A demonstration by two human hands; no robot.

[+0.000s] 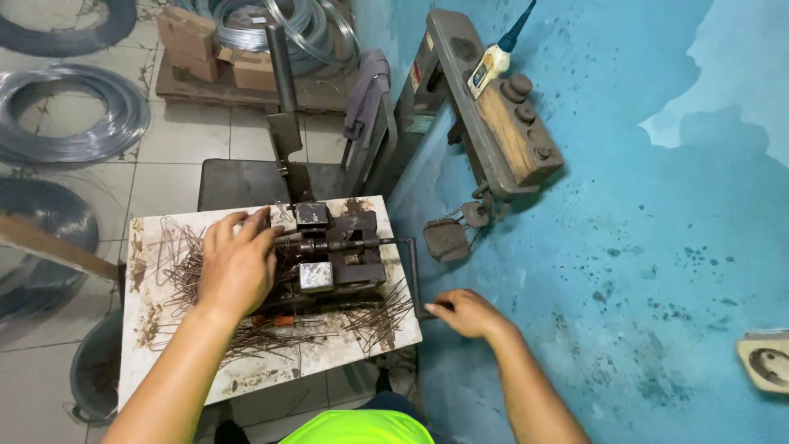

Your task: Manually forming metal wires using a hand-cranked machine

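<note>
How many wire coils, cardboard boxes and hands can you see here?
Wire coils: 4 (floor coil, top-left coil, left-edge coil, pallet coil)
Cardboard boxes: 2
Hands: 2 (left hand, right hand)
Total: 8

The bending jig (339, 247) is dark metal, oily and matt, with two brighter worn steel blocks. Its crank handle (413, 275) is dull dark steel. The bent wire pieces (179, 263) are thin metal, brown with rust. The table top (271, 370) is a pale board, rough, stained and rust-marked. The wire coils (78, 115) are bright, glossy metal. The wall (641, 205) carries blue paint, matt, patchy and speckled. The floor tiles (185, 136) are pale and smooth.
</note>
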